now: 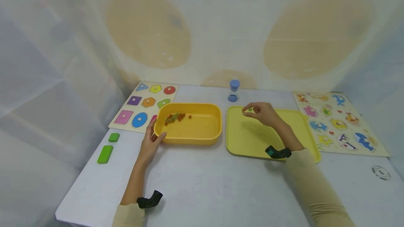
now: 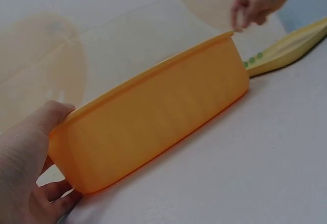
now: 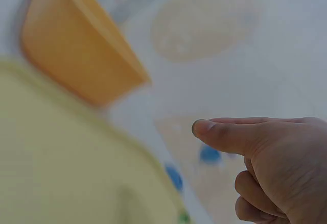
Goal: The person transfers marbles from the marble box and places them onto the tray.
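My left hand (image 1: 150, 145) grips the near left corner of a yellow-orange plastic bin (image 1: 195, 130), thumb over the rim and fingers below. Orange and green marbles (image 1: 175, 117) lie in a cluster at the bin's left, with one orange marble (image 1: 190, 117) apart. Over the far left part of a pale yellow tray (image 1: 246, 141), my right hand (image 1: 264, 114) is raised, thumb and index fingertips pinched together on a small marble, mostly hidden by them. Several green marbles (image 2: 253, 59) sit along the tray's edge in the left wrist view.
A shapes puzzle board (image 1: 130, 101) lies behind and left of the bin, two green blocks (image 1: 108, 146) before it. A blue sand timer (image 1: 233, 90) stands behind the tray. An animal puzzle board (image 1: 334, 134) and a round black-and-white disc (image 1: 381, 172) lie at the right.
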The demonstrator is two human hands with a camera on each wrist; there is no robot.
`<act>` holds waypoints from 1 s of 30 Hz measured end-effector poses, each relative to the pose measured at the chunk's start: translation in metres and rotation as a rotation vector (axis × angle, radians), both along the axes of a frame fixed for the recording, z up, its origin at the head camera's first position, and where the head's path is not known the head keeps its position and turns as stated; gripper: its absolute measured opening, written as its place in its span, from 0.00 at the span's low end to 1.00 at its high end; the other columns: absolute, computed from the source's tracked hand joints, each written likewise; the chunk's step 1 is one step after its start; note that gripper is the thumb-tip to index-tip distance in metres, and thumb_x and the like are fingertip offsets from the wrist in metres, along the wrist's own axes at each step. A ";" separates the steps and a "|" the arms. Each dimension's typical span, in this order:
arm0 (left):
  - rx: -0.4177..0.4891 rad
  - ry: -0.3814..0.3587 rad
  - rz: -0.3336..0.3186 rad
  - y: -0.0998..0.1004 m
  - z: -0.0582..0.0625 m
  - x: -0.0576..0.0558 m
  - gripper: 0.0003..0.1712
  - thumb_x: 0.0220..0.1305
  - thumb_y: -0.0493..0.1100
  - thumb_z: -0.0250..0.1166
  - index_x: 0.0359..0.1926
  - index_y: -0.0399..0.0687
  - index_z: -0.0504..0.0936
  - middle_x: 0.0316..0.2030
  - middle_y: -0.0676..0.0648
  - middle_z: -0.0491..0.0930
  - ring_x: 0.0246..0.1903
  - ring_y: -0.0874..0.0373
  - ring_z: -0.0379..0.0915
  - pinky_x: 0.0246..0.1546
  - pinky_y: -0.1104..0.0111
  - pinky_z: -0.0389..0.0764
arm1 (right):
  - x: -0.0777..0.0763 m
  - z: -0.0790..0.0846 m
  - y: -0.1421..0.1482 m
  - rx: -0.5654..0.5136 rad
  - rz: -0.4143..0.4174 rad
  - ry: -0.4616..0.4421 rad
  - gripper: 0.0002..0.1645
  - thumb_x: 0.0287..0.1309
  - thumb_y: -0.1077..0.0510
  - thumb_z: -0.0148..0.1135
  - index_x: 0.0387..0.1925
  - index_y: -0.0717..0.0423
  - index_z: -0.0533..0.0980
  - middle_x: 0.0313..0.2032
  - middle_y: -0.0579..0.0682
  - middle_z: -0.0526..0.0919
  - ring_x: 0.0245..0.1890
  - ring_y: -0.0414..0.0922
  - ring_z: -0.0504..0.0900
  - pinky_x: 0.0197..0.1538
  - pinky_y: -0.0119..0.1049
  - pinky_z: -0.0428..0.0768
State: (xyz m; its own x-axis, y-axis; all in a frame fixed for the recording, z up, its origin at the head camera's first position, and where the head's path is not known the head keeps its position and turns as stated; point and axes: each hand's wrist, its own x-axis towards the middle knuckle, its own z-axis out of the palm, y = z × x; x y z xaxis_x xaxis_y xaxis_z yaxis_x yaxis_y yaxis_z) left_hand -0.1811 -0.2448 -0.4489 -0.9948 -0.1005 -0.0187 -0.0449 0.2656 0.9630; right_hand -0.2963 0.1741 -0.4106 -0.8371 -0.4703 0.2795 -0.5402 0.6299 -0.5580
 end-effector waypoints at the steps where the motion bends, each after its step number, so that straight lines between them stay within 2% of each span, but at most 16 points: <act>1: 0.000 0.001 0.002 0.001 0.003 0.002 0.44 0.56 0.57 0.60 0.68 0.65 0.46 0.69 0.55 0.44 0.66 0.51 0.48 0.60 0.59 0.61 | 0.002 -0.005 0.015 0.008 -0.029 -0.019 0.13 0.53 0.49 0.61 0.37 0.50 0.80 0.10 0.43 0.54 0.11 0.37 0.49 0.17 0.32 0.55; 4: -0.015 -0.002 0.007 0.001 0.005 0.003 0.43 0.57 0.56 0.59 0.68 0.66 0.46 0.69 0.55 0.44 0.66 0.51 0.47 0.61 0.58 0.60 | 0.006 -0.023 0.053 0.058 -0.113 -0.054 0.14 0.53 0.49 0.61 0.38 0.51 0.80 0.10 0.44 0.56 0.11 0.37 0.50 0.16 0.31 0.55; 7: -0.026 -0.005 0.016 -0.001 -0.001 0.000 0.41 0.59 0.52 0.59 0.67 0.69 0.46 0.69 0.56 0.44 0.66 0.52 0.47 0.60 0.58 0.61 | 0.007 -0.039 0.078 0.109 -0.185 -0.100 0.15 0.53 0.47 0.60 0.38 0.51 0.80 0.11 0.43 0.57 0.11 0.38 0.52 0.14 0.30 0.54; 12: -0.053 -0.002 0.030 -0.004 -0.014 -0.007 0.39 0.60 0.51 0.58 0.66 0.75 0.46 0.68 0.59 0.45 0.66 0.54 0.49 0.59 0.60 0.63 | 0.009 -0.051 0.093 0.120 -0.219 -0.167 0.15 0.53 0.47 0.60 0.39 0.51 0.80 0.11 0.43 0.59 0.12 0.38 0.54 0.15 0.29 0.54; 14: -0.056 0.003 0.032 -0.004 -0.016 -0.008 0.39 0.60 0.51 0.58 0.66 0.76 0.46 0.68 0.59 0.45 0.66 0.54 0.49 0.59 0.60 0.64 | 0.010 -0.050 0.093 0.113 -0.211 -0.143 0.15 0.53 0.47 0.60 0.39 0.51 0.80 0.11 0.43 0.58 0.11 0.38 0.53 0.14 0.29 0.54; 17: -0.058 0.005 0.032 -0.004 -0.017 -0.008 0.39 0.60 0.52 0.58 0.66 0.76 0.46 0.68 0.59 0.44 0.66 0.54 0.49 0.59 0.60 0.63 | 0.009 -0.041 0.086 0.083 -0.178 -0.086 0.15 0.53 0.49 0.61 0.40 0.52 0.79 0.10 0.42 0.56 0.10 0.37 0.51 0.13 0.29 0.54; 21: -0.059 0.006 0.031 -0.004 -0.017 -0.008 0.39 0.60 0.52 0.58 0.66 0.76 0.45 0.68 0.60 0.44 0.66 0.54 0.48 0.60 0.60 0.62 | 0.004 -0.011 0.058 0.041 -0.070 -0.047 0.15 0.53 0.51 0.61 0.41 0.54 0.79 0.09 0.43 0.53 0.09 0.37 0.49 0.13 0.31 0.55; 26: -0.053 0.016 0.024 -0.005 -0.017 -0.008 0.39 0.60 0.51 0.57 0.67 0.74 0.45 0.68 0.61 0.43 0.66 0.54 0.46 0.61 0.60 0.61 | -0.012 0.028 -0.006 0.057 0.096 -0.090 0.12 0.52 0.52 0.62 0.39 0.51 0.80 0.09 0.43 0.55 0.10 0.37 0.51 0.17 0.31 0.57; 30: -0.041 0.015 0.023 -0.004 -0.017 -0.008 0.40 0.60 0.51 0.58 0.67 0.73 0.45 0.68 0.61 0.43 0.66 0.54 0.46 0.61 0.59 0.60 | -0.029 0.041 -0.063 0.093 0.227 -0.130 0.13 0.51 0.52 0.63 0.39 0.51 0.81 0.10 0.43 0.56 0.12 0.38 0.52 0.19 0.30 0.58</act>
